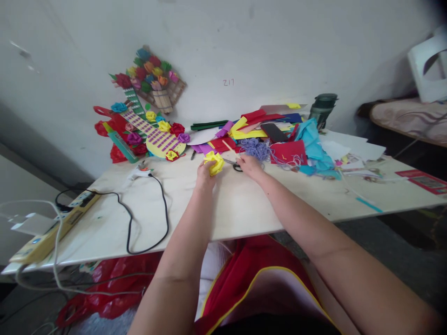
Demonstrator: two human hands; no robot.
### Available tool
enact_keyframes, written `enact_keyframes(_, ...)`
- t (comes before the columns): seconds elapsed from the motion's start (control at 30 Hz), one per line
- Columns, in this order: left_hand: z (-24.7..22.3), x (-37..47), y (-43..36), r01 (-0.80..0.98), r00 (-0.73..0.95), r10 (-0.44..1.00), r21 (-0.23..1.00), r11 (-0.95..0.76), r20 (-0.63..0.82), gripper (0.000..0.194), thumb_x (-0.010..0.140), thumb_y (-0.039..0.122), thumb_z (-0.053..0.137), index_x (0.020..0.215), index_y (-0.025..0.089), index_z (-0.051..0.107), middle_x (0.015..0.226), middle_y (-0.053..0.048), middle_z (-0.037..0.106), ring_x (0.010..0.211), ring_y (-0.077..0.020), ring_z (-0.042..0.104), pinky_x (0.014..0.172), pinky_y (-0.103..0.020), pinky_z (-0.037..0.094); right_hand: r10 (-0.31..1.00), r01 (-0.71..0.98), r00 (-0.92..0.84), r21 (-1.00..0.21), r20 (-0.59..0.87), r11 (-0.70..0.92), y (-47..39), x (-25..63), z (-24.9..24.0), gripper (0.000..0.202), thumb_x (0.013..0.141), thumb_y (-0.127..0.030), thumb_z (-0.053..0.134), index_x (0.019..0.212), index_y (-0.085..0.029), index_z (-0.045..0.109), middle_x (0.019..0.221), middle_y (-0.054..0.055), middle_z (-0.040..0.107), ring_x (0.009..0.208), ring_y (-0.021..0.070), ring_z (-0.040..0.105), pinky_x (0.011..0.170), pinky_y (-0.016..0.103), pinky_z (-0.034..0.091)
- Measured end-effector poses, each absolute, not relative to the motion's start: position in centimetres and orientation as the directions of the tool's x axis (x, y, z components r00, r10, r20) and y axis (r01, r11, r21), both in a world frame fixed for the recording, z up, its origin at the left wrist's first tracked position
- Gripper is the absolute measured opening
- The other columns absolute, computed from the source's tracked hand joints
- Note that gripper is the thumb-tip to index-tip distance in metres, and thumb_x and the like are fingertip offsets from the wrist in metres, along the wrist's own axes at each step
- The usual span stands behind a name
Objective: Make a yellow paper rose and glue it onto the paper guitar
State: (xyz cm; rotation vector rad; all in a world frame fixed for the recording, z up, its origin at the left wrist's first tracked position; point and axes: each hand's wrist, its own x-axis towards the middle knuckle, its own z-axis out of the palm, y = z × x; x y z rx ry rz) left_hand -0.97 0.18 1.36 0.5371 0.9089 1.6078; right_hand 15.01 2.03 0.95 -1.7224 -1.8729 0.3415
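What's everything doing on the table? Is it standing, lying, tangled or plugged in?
Left hand, holding yellow paper
Yellow paper, crinkled
Right hand, gripping thin stick
Scissors, lying, partly hidden
Bottle, standing, lid on
Phone, lying, dark
Purple yarn, tangled
Black cord, looped
Power strip, plugs in

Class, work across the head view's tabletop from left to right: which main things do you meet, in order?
Power strip → teal bottle → left hand holding yellow crinkled paper → right hand holding a thin stick → red sheet → dark green bottle → red printed card.
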Motion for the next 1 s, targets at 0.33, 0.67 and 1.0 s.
enact_keyframes(0.33,3.0,-2.0,0.4,-0.747,-0.340,0.898,0.660,-0.077,-0.280,0.027,0.065,0.006,0.057,0.087,0.020,0.053,0.082,0.000,0.062,0.071,-0.0100,0.064,0.065,-0.019,0.053,0.952,0.950,-0.272,-0.118,0.144,0.289,0.8,13.6,0.5,0.037,0.091,-0.034,0.042,0.110,-0.022,0.071,0.116,0.014,0.064,0.099,0.0282,0.063,0.074,0.035,0.044)
enact_keyframes(0.67,4.0,-4.3,-0.4,-0.718,-0.379,0.878,0.692,-0.079,-0.293,0.031,0.062,0.006,0.059,0.088,0.021,0.052,0.084,-0.001,0.062,0.080,-0.0156,0.066,0.070,-0.026,0.055,0.923,0.943,-0.333,0.084,0.194,0.323,3.2,13.2,0.2,0.045,0.092,-0.018,0.030,0.114,-0.010,0.067,0.122,0.023,0.055,0.104,0.0321,0.054,0.077,0.039,0.041)
enact_keyframes(1.0,5.2,-12.9,-4.8,-0.674,-0.608,0.722,0.696,-0.249,-0.331,0.035,0.063,0.007,0.057,0.093,0.023,0.053,0.084,-0.001,0.062,0.079,-0.0155,0.065,0.070,-0.027,0.055,0.780,0.846,-0.525,0.109,0.340,0.522,2.6,7.6,1.5,0.043,0.093,-0.025,0.033,0.104,-0.009,0.071,0.110,0.019,0.062,0.107,0.0298,0.047,0.094,0.042,0.030)
